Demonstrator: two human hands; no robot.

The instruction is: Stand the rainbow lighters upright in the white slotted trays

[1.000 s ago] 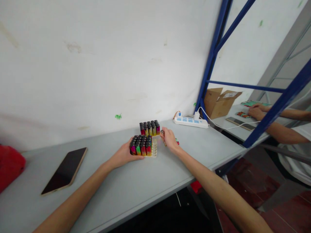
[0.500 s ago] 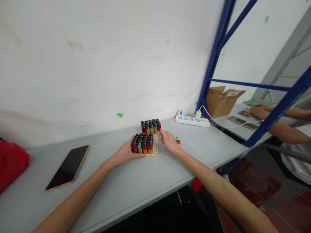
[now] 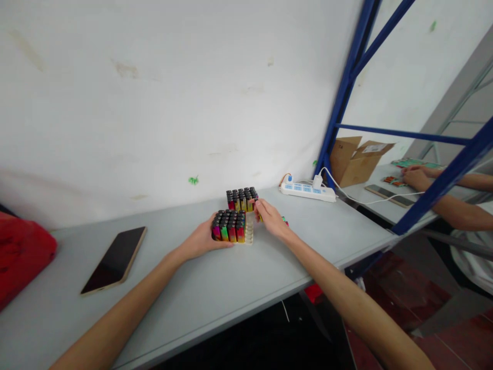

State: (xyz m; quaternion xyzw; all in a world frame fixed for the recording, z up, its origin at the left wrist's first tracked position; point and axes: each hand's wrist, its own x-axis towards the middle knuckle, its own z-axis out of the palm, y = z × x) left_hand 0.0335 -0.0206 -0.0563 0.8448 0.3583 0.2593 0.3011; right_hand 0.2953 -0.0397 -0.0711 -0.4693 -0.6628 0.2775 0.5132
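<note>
My left hand (image 3: 200, 239) is wrapped round the left side of a clear plastic tray (image 3: 249, 234), its thumb along the front. Packed upright in that tray are several black-topped lighters (image 3: 229, 227) with pink, green, red and yellow bodies. Vacant slots show at the tray's right end. Just right of them, my right hand (image 3: 271, 218) pinches a single lighter (image 3: 261, 218); a bit of its yellow body shows below the fingers. Behind the tray stands a second block of lighters (image 3: 242, 199), partly covered by my right fingers. Loose lighters (image 3: 285, 221) lie beyond my right hand, mostly hidden.
A phone (image 3: 114, 261) and a red bag (image 3: 23, 257) lie to the left on the grey table. At the back right are a white power strip (image 3: 308, 191), a blue metal frame (image 3: 341, 92) and a cardboard box (image 3: 356, 162). Another person's hands (image 3: 418, 177) work beyond the frame.
My right hand has turned and shifted slightly, so the lighter's yellow body now shows below its fingers. My left hand keeps hold of the tray. The whole view has shifted a little.
</note>
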